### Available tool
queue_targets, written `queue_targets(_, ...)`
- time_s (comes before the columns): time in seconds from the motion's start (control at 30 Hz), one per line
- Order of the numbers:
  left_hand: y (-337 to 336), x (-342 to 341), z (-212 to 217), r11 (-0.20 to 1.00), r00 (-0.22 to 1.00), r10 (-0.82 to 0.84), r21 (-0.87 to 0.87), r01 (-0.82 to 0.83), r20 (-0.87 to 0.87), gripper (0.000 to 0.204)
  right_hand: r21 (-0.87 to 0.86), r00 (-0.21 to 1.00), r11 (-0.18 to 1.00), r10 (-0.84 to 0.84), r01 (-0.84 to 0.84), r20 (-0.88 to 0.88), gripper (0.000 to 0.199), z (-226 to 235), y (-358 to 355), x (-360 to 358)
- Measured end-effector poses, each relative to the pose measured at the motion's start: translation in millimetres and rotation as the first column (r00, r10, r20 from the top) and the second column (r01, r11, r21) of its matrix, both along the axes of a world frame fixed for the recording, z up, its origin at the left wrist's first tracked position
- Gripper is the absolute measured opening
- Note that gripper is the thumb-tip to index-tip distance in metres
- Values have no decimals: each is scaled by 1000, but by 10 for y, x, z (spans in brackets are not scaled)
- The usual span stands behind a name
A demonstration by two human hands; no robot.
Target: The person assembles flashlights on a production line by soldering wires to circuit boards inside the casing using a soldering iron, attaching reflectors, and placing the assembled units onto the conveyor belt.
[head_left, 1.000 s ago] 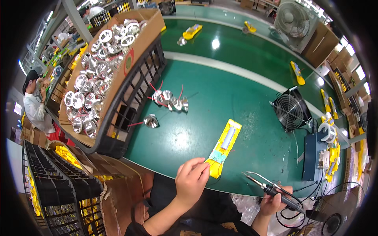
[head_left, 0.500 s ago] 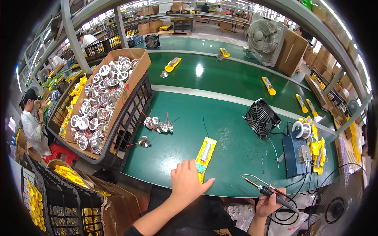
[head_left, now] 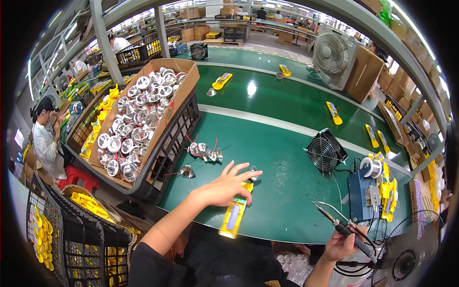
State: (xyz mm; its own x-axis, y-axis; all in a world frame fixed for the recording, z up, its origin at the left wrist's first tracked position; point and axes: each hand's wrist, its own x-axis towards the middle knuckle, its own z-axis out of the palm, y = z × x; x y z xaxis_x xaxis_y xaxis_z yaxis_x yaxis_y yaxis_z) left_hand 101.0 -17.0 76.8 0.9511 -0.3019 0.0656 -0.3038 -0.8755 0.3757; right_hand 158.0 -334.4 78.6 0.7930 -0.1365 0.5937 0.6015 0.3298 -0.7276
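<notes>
My left hand (head_left: 222,189) reaches over the green bench, its thumb and fingers around the upper end of a yellow flashlight housing (head_left: 233,217). A blue-violet cylindrical cell lies in the housing, with a green piece above it. The housing's lower end juts over the front bench edge, slightly blurred. Beneath my fingertips shows a small silvery piece (head_left: 253,176), mostly hidden. At the front right, my right hand (head_left: 342,245) grips a soldering iron (head_left: 351,235), its tip pointing up and left. Left of my left hand sit a single reflector cup (head_left: 187,172) and several wired reflector cups (head_left: 205,152).
A carton of reflector cups (head_left: 191,79) rests on a black crate at left. Toward the right stand a black fan (head_left: 326,152), a blue soldering station (head_left: 361,191) and a solder spool (head_left: 371,167). Yellow housings (head_left: 334,113) lie on the green belt (head_left: 282,98) beyond.
My left hand has picked up the yellow housing and turned it end for end, so its green part now points away from me. My right hand still holds the soldering iron. The view has shifted.
</notes>
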Motion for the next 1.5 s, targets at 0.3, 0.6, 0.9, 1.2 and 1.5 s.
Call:
queue_targets(0.3, 66, -447, -150, 876, 911, 385, -369, -310, 148, 43, -123, 986, 980, 161, -154, 52, 22, -73, 219, 287)
queue_targets(0.6, -423, -615, -391, 409, 685, 728, -775, -482, -42, 12, -307, 831, 773, 494, -554, -255, 24, 97, 1000, 712)
queue_targets(0.9, -728, -467, -386, 369, 467, 884, -631, -683, 12, 12, -320, 732, 661, 572, -678, -369, 27, 25, 1382, 910)
queue_targets(1.2, -394, -396, -411, 606, 808, 589, -670, -429, 16, 11, -262, 701, 659, 593, -705, -396, 27, -52, 1088, 913)
queue_targets(1.5, -666, -450, -384, 426, 580, 813, -628, -652, -50, 15, -309, 687, 616, 610, -724, -395, 26, -139, 1110, 875)
